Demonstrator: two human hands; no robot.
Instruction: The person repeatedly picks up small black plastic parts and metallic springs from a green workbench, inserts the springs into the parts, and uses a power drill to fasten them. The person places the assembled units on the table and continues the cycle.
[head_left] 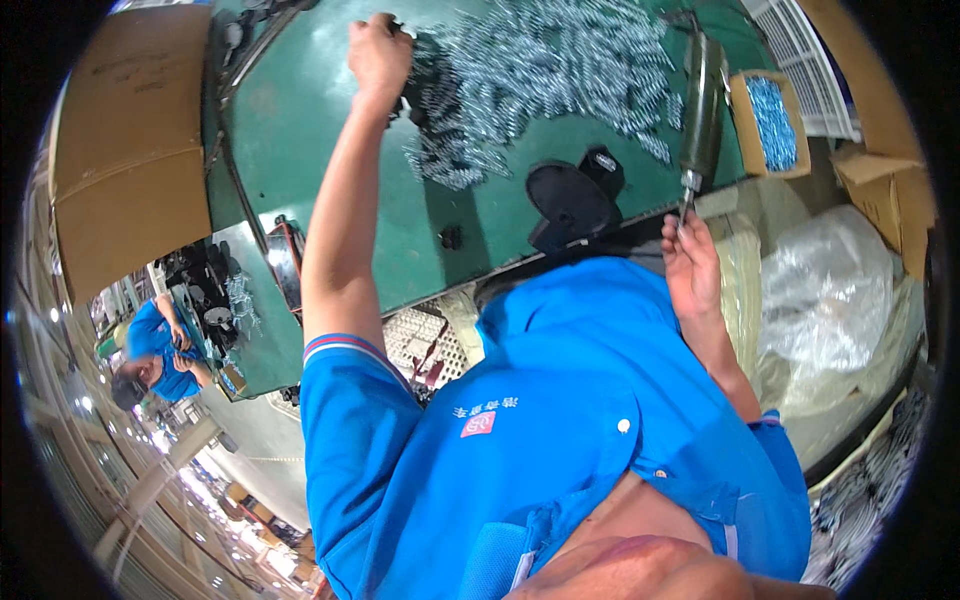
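My left hand (381, 62) reaches to the far side of the green table (300, 120), its fingers closed around a small black part (397, 28) that shows only in part. Right of it spreads a big heap of silvery screws (550, 65), with more dark pieces along its left side. At the table's front edge, my right hand (692, 268) pinches at the metal tip of a dark green power screwdriver (704, 110), which points toward me. Whether a screw sits between those fingertips is too small to tell. A black round plastic part (568, 200) is nearby.
A small carton of screws (770, 122) stands right of the screwdriver. Beyond are a white crate (800, 60) and clear plastic bags (828, 285). A small black piece (451, 237) lies near the front. At left are a large cardboard box (130, 150) and a co-worker (165, 345).
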